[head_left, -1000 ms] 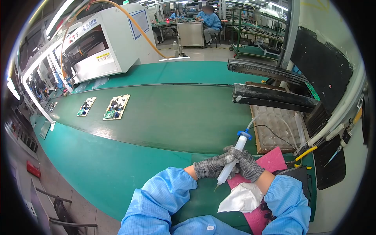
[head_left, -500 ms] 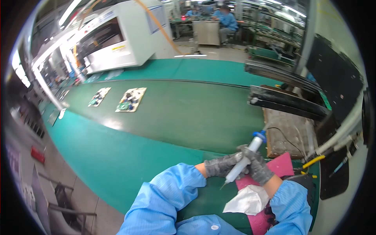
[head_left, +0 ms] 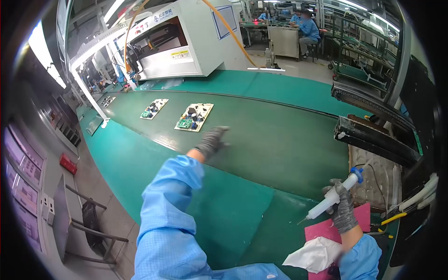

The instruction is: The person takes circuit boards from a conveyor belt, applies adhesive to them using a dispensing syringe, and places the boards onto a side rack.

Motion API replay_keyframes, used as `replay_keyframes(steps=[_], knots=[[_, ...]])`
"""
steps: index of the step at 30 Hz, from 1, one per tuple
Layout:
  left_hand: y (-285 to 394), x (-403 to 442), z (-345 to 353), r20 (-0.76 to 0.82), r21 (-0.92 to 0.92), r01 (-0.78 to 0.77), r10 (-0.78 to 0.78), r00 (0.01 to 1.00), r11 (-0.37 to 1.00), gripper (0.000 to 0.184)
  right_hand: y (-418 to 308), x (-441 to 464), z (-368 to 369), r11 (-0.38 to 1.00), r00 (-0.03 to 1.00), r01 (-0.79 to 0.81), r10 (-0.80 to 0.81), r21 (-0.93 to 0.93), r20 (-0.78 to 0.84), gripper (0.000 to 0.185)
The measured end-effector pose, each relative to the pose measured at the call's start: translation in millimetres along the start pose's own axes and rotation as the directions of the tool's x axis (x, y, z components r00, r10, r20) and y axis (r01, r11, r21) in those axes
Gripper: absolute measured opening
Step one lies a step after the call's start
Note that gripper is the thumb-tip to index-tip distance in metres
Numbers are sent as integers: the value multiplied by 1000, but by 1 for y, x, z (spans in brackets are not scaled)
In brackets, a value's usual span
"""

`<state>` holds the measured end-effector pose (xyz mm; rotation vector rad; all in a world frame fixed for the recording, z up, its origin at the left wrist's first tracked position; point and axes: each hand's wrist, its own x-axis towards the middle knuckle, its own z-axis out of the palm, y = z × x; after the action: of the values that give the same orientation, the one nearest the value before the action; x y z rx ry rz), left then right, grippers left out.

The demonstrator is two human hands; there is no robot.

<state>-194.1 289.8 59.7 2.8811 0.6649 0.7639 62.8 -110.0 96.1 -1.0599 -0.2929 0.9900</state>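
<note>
My left hand (head_left: 212, 142), in a grey glove, is stretched out over the dark green belt (head_left: 280, 144) with its fingers apart and nothing in them. Just beyond its fingertips lies a cream circuit board (head_left: 195, 116) with dark parts and a small green board on it. A smaller-looking board (head_left: 154, 108) lies further left. My right hand (head_left: 340, 207), also gloved, is wrapped round a white syringe (head_left: 330, 199) with a blue cap, its needle pointing down-left. Below that hand are a pink sheet (head_left: 322, 229) and a crumpled white cloth (head_left: 315, 254).
Black rails (head_left: 373, 140) jut in at the right above a tray (head_left: 368, 175). Yellow-handled pliers (head_left: 394, 218) lie at the right edge. Behind the belt stands a white machine (head_left: 205, 51). A person in blue (head_left: 309, 30) sits in the background.
My left hand has left the syringe and reached out left and forward towards the nearer board. The syringe stays in my right hand. The view has turned left.
</note>
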Motion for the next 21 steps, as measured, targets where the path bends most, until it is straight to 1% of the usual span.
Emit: replay_keyframes(steps=[2, 4, 5, 6, 9, 12, 13, 16, 17, 18, 20, 21], knots=[[-46, -15, -33, 90, 200, 131, -152, 984, 971, 59, -5, 3, -1, 999, 1000, 21, -21, 38, -22, 32], [-92, -29, -49, 108, 205, 247, -273, 956, 947, 64, -7, 8, -4, 995, 999, 22, -19, 95, -36, 31], [-101, -32, -55, 135, 361, 315, -384, 914, 878, 67, -7, 9, -3, 996, 999, 39, -38, 81, -16, 31], [-108, -34, -60, 143, 509, 362, -492, 859, 781, 70, -6, 10, -3, 997, 999, 37, -35, 69, -38, 32], [-141, -28, -58, 167, 671, 350, -593, 788, 654, 73, 0, 11, -1, 998, 996, 22, -17, 51, -88, 33], [-142, -9, -61, 238, 672, 324, -608, 757, 666, 73, 2, 10, 0, 997, 993, -27, 34, 66, -109, 35], [-147, -5, -58, 236, 668, 315, -594, 769, 674, 58, 5, 10, 2, 999, 982, -5, 15, 50, -186, 36], [-156, 8, -51, 289, 629, 325, -600, 746, 706, 37, 1, 9, 7, 999, 977, -24, 30, 28, -211, 35], [-160, 13, -48, 302, 616, 331, -603, 738, 714, 32, -1, 8, 10, 999, 981, -39, 40, 9, -189, 36], [-167, 18, -44, 324, 606, 394, -666, 672, 691, 33, 0, 9, 12, 999, 981, -44, 45, 7, -190, 36], [-181, 31, -39, 358, 592, 512, -772, 526, 623, 43, -1, 9, 13, 999, 982, -48, 49, 8, -185, 37], [-178, 40, -37, 291, 492, 723, -874, 388, 485, 47, -1, 9, 13, 998, 982, -52, 54, 20, -178, 37]])
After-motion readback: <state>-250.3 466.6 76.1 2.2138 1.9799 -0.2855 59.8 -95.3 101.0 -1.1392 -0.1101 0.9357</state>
